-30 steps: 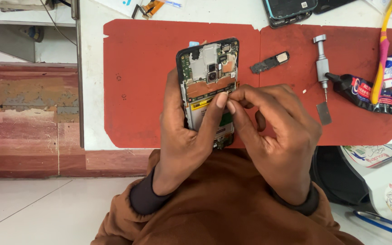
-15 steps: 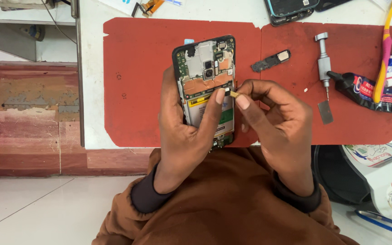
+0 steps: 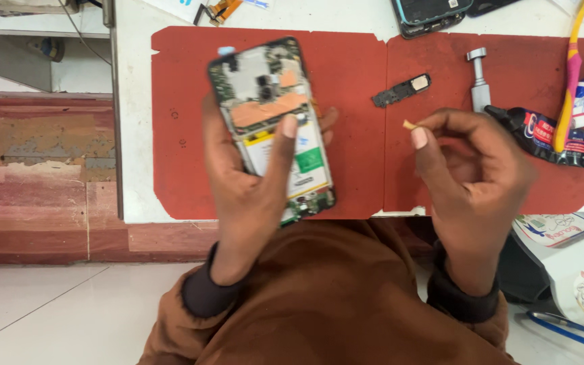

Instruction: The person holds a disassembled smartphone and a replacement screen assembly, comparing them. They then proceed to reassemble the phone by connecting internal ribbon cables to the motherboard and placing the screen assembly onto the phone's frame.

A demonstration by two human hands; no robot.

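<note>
Left hand (image 3: 251, 196) clamps an opened phone (image 3: 272, 128) over the red mat (image 3: 359, 135); right hand (image 3: 474, 169) pinches a tiny yellowish part (image 3: 409, 124).

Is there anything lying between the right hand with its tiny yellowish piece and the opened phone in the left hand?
Nothing visible. The right hand pinches a small yellowish piece above the red mat. The opened phone sits in the left hand, and only bare mat shows in the gap. The small black module lies farther up, off that line.
</note>
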